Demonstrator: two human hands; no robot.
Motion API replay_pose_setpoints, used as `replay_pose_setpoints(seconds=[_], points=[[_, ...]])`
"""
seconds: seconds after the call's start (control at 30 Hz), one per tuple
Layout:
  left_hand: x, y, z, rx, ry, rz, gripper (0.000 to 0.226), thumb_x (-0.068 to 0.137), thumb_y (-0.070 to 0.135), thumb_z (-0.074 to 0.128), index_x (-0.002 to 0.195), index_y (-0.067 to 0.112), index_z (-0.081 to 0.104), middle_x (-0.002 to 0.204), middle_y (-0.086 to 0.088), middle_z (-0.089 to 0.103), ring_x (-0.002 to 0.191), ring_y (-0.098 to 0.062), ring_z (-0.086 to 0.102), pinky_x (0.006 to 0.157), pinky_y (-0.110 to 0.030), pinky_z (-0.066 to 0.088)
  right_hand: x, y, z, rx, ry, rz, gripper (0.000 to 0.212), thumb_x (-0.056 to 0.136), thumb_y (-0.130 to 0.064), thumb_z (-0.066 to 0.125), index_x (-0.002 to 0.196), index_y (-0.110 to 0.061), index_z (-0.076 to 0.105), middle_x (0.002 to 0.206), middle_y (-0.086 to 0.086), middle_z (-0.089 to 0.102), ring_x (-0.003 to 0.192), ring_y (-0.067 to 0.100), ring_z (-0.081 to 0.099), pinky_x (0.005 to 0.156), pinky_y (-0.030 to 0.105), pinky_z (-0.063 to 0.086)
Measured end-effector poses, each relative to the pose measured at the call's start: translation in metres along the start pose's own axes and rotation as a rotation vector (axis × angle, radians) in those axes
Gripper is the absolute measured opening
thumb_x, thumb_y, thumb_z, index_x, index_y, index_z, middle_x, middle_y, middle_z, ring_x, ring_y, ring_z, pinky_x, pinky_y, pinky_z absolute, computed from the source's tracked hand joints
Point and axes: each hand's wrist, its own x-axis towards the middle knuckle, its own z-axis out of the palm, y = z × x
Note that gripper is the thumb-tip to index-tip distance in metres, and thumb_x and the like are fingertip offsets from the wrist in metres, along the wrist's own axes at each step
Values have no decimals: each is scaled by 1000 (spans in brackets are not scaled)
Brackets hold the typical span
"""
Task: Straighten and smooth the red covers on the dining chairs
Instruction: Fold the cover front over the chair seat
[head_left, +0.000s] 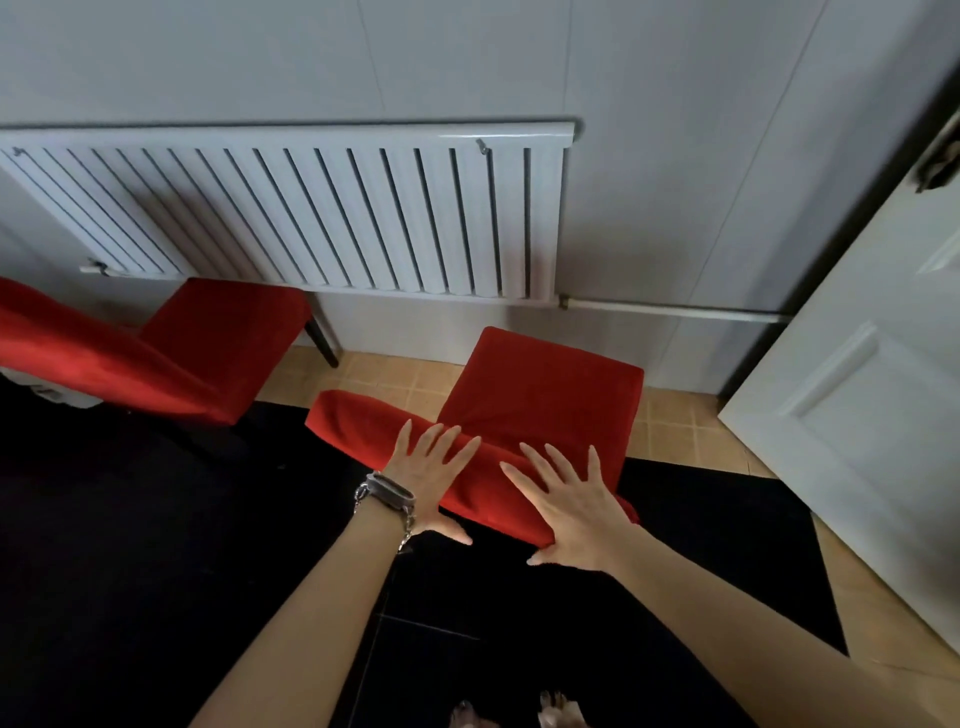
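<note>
Both palms press flat with fingers spread, left hand (434, 467) beside right hand (571, 506), on the plush red fabric cover (353, 423) along the top edge of the near dining chair (545, 384) backrest. This looks like the smoothing step; the next move likely calls for an outward sweep toward the corners.

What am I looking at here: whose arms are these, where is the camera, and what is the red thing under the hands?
There is no robot here. These are a person's bare arms, filmed by one wide-angle camera worn on the head, looking forward and down, so the arms enter from the bottom edge. The left hand, which wears a wristband, and the right hand lie flat with fingers spread on the top of a chair's backrest, pressing on its red cover. Neither hand grips anything. Beyond the hands is that chair's red seat. A second red-covered chair stands to the left, below a white radiator. A white door is on the right.
</note>
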Motion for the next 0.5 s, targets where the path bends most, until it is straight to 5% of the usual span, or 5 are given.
replay_pose_setpoints(seconds=[0.1, 0.2, 0.4, 0.5], points=[[12, -14, 1, -154, -42, -49, 107, 62, 91, -6, 152, 33, 8, 160, 3, 10, 147, -19, 4, 114, -54, -9, 10, -9, 4, 173, 46, 43, 106, 72, -83, 44, 152, -33, -5, 161, 3, 2, 147, 27, 5, 112, 64, -5], [27, -38, -2, -238, -72, -150, 85, 80, 80, 7, 149, 34, 21, 158, 5, 19, 145, -20, 12, 115, -56, 0, 14, -12, 7, 366, 53, 203, 100, 68, -90, 26, 151, -39, 5, 159, -3, 17, 146, 21, 14, 113, 63, -5], [43, -109, -6, -243, -213, -178, 108, 55, 99, 14, 145, 40, 28, 154, 4, 27, 142, -26, 22, 111, -62, 8, 5, 0, 25, 269, 53, 305, 110, 60, -96, 27, 150, -41, -3, 157, -2, 20, 144, 22, 19, 112, 64, 3], [55, -138, -2, -416, -234, -222, 117, 53, 100, 17, 145, 30, 34, 135, 0, 50, 118, -21, 50, 99, -41, 38, 4, -2, 28, 336, 94, 390, 102, 59, -100, 16, 147, -49, 7, 154, -9, 28, 142, 20, 24, 112, 64, 0]])
